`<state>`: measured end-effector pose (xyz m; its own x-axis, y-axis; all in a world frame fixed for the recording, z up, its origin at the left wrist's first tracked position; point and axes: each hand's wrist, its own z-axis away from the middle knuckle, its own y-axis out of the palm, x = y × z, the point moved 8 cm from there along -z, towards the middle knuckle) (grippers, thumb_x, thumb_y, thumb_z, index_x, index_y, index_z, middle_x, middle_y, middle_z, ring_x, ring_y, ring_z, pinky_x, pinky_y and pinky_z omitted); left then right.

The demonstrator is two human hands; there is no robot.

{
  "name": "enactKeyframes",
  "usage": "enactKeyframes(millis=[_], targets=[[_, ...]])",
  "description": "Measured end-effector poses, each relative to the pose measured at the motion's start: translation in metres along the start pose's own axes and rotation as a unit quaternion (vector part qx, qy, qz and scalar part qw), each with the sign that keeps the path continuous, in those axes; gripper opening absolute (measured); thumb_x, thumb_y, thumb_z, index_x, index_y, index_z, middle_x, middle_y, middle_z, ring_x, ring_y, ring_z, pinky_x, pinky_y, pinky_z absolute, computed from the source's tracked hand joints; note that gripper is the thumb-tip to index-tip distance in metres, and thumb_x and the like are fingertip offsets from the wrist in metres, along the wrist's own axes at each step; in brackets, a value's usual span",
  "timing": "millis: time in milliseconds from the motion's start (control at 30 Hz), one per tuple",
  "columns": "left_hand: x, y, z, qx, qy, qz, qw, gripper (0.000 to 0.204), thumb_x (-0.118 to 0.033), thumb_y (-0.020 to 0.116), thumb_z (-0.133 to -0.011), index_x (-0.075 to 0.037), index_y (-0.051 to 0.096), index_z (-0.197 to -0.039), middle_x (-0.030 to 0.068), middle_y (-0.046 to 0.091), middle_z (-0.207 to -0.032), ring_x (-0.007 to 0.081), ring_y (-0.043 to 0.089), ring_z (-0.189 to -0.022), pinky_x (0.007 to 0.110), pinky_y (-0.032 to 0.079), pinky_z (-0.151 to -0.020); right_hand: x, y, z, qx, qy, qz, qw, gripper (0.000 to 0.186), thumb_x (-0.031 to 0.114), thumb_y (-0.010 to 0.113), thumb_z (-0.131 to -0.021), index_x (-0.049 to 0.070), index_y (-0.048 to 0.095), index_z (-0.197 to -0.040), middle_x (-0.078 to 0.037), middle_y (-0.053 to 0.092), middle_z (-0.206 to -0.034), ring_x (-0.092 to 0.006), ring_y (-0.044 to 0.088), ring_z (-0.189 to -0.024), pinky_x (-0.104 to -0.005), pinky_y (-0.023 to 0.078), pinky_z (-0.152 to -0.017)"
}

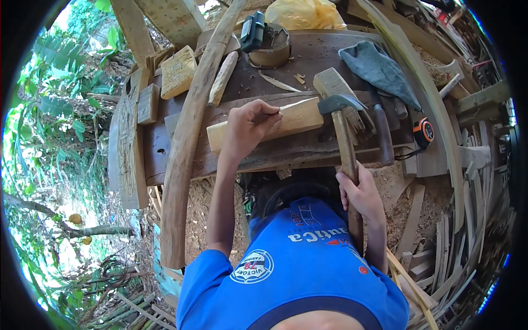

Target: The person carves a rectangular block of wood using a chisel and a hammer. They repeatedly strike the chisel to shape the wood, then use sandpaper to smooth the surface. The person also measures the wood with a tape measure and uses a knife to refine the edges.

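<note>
My left hand is over a pale squared wooden block lying on the dark workbench. Its thumb and fingers are pinched together; whatever they hold, if anything, is too small to make out. My right hand is wrapped round the wooden handle of a hammer. The grey metal head is raised near the block's right end, and the handle's lower end reaches down in front of my blue shirt. Beside the hammer head sits another wood piece, partly hidden by it.
A long curved pole crosses the bench on the left, near a thick wood chunk. On the right lie a grey-green cloth, a dark-handled tool and an orange tape measure. A teal device and yellow bag sit behind.
</note>
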<state>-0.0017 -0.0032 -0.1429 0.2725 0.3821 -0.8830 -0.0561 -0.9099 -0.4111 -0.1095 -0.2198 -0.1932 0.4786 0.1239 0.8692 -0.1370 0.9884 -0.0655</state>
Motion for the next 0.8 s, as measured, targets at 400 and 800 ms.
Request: enactKeyframes(millis=[400, 800], targets=[[-0.001, 0.002, 0.001, -0.004, 0.026, -0.033, 0.999, 0.019, -0.003, 0.067, -0.071, -0.003, 0.064, -0.09, 0.011, 0.065, -0.08, 0.0149, 0.064, -0.072, 0.025, 0.049, -0.063, 0.03, 0.01, 0.018, 0.032, -0.028, 0.108, 0.993, 0.027, 0.015, 0.055, -0.084, -0.003, 0.047, -0.101, -0.006, 0.051, -0.056, -0.0109, 0.052, -0.045, -0.0248, 0.04, -0.04], [0.004, -0.003, 0.005, -0.022, -0.006, -0.01, 1.0, 0.047, -0.005, 0.069, -0.068, -0.005, 0.052, -0.113, 0.0074, 0.066, -0.078, 0.0139, 0.062, -0.078, 0.027, 0.047, -0.072, 0.079, 0.031, 0.029, 0.039, -0.188, 0.208, 0.959, 0.038, 0.015, 0.055, -0.084, -0.006, 0.042, -0.114, -0.019, 0.056, -0.068, -0.0276, 0.059, -0.063, -0.0334, 0.042, -0.058]])
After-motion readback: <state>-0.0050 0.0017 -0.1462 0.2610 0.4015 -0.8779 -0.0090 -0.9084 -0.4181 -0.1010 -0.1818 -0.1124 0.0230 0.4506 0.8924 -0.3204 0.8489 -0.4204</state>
